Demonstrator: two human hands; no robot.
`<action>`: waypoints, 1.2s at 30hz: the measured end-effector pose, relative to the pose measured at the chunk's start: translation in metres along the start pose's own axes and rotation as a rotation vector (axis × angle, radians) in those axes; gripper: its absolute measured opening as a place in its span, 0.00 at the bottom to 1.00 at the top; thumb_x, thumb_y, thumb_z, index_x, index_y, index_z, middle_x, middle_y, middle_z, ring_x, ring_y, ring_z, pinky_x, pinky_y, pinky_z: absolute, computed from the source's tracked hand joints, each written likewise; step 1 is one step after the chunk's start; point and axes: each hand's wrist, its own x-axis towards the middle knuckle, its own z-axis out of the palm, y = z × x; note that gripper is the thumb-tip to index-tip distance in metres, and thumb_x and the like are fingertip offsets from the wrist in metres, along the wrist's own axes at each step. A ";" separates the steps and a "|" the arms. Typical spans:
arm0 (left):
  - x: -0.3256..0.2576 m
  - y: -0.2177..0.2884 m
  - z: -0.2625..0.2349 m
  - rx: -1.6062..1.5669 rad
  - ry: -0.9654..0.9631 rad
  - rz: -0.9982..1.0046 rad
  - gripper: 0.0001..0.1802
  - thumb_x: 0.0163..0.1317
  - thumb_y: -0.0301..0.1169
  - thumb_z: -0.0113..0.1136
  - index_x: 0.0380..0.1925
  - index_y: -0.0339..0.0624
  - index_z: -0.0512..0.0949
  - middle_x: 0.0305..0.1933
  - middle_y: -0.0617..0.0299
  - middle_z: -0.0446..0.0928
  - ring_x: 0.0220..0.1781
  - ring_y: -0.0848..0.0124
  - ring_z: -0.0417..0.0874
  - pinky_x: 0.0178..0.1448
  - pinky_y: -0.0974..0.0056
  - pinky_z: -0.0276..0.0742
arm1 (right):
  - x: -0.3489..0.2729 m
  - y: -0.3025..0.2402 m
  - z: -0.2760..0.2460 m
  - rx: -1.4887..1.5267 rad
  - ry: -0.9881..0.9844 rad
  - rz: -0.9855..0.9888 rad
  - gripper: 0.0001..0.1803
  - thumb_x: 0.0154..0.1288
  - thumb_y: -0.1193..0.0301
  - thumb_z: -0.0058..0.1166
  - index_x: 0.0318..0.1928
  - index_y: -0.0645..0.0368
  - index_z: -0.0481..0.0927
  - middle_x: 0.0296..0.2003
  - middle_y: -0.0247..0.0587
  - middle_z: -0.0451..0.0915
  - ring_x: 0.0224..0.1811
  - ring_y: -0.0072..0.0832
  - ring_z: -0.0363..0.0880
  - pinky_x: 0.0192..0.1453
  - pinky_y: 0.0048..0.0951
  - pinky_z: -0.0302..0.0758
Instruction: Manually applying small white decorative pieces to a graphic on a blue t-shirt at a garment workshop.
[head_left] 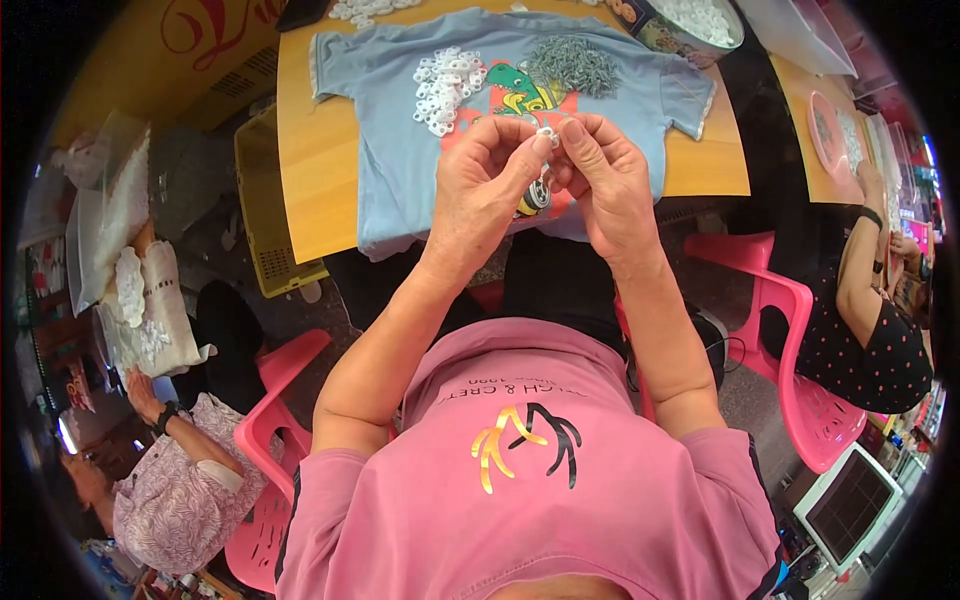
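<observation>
My grips [482, 188] pinched a small white piece [547, 134] above a blue fabric T-shirt [395, 170] on a yellow table [315, 175]; pink chairs [828, 425] flanked me.

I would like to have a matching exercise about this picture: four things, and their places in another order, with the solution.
Things:
1. White part
2. Grey pile
3. Blue shirt
4. Yellow crate

Places:
A. spread over the table
B. beside the table, at its left
C. pinched in the left hand
D. heaped on cloth

Pairs: 1-C, 2-D, 3-A, 4-B
</observation>
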 end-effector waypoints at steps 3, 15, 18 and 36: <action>-0.001 0.000 0.000 0.046 0.024 0.024 0.10 0.66 0.30 0.61 0.39 0.33 0.75 0.36 0.64 0.79 0.37 0.81 0.79 0.42 0.73 0.76 | 0.001 -0.001 0.001 -0.133 -0.028 -0.073 0.10 0.70 0.67 0.56 0.42 0.61 0.79 0.32 0.32 0.79 0.27 0.16 0.73 0.33 0.19 0.72; -0.002 -0.002 0.004 0.043 0.059 0.091 0.08 0.66 0.28 0.61 0.37 0.33 0.76 0.33 0.64 0.80 0.35 0.81 0.80 0.39 0.74 0.76 | 0.000 0.000 0.008 -0.112 -0.009 -0.066 0.09 0.70 0.68 0.55 0.43 0.61 0.77 0.33 0.33 0.80 0.29 0.17 0.75 0.34 0.20 0.76; 0.003 -0.004 0.006 0.020 0.058 0.036 0.09 0.66 0.29 0.61 0.37 0.32 0.76 0.32 0.64 0.80 0.35 0.80 0.80 0.39 0.74 0.76 | 0.002 0.006 0.004 -0.060 0.031 -0.032 0.08 0.70 0.68 0.55 0.42 0.60 0.76 0.32 0.33 0.80 0.29 0.17 0.76 0.35 0.22 0.79; 0.004 0.012 -0.015 0.072 -0.114 -0.044 0.08 0.65 0.31 0.62 0.34 0.37 0.76 0.29 0.70 0.74 0.30 0.83 0.73 0.34 0.74 0.70 | 0.018 -0.051 -0.012 -1.252 -0.473 -0.732 0.07 0.62 0.79 0.57 0.40 0.65 0.75 0.33 0.48 0.76 0.32 0.43 0.77 0.34 0.35 0.74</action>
